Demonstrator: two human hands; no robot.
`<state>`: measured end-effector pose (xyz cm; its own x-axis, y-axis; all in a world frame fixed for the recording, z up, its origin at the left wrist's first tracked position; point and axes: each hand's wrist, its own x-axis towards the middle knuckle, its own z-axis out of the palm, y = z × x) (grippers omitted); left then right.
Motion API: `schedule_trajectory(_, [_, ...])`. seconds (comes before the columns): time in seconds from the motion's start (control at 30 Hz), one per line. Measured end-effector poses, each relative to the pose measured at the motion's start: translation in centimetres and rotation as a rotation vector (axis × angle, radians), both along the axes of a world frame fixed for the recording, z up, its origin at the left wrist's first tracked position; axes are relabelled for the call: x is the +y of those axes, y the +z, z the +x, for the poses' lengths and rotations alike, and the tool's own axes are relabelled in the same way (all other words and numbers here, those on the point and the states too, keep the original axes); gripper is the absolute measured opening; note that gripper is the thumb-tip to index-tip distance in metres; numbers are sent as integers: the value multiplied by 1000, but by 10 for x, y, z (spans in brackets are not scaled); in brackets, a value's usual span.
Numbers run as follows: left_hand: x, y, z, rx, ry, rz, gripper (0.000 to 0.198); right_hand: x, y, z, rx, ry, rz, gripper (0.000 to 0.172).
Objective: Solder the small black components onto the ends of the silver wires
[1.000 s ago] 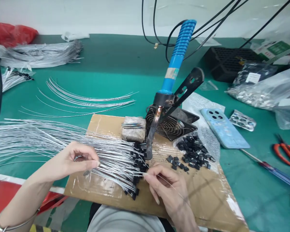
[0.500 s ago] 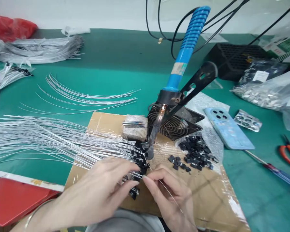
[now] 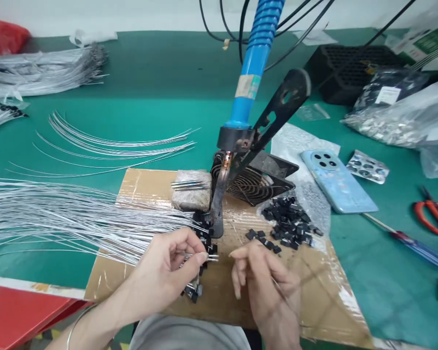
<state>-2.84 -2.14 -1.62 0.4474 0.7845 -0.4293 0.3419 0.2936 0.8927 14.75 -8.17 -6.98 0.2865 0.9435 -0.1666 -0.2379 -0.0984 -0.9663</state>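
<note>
Silver-grey wires (image 3: 76, 218) stretch from the left of the green counter (image 3: 149, 109) onto a cardboard sheet (image 3: 328, 306), their ends gathered by a row of black pieces (image 3: 203, 236), presumably so the ends lie within reach. The left hand (image 3: 173, 272) pinches a few wire ends (image 3: 213, 257) between thumb and forefinger, bare tips jutting rightward, likely to steady them. Just beyond, apart from those tips, the right hand (image 3: 268, 282) curls closed on a thin strand (image 3: 277, 284), which seems held so that it can be guided finely.

Around them, from the left: bundled wires (image 3: 44, 73) lie towards the back, then loose curved wires (image 3: 124, 146), then a greyish block (image 3: 191, 194) carrying slim rods. A blue-handled iron (image 3: 253, 63) leans down on its black stand (image 3: 290, 92), its lower end close above the row; it hides part of a fan (image 3: 253, 189) and blocks the way straight back from the hands. A pile of loose black pieces (image 3: 292, 223) sits beyond the right hand, then a pale blue phone (image 3: 339, 182), a screwdriver (image 3: 421, 248) and orange-handled pliers (image 3: 434, 216).
</note>
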Motion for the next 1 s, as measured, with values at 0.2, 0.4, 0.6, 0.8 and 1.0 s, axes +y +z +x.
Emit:
schedule_trajectory(0.2, [2,0,-1,7,40,-25,18,-1,-4,5,132,70,35,51])
schedule_trajectory(0.4, [1,-1,1,36,62,13,21,0,5,-14,10,120,31,17])
schedule_trajectory(0.6, [-3,0,3,42,84,107,23,0,2,-21,205,118,-14,13])
schedule_trajectory(0.8, [-6,-1,4,57,77,128,27,-2,1,-21,243,116,-36,9])
schedule_trajectory(1.0, [-10,-5,2,59,68,128,28,-1,2,-21,246,107,-67,10])
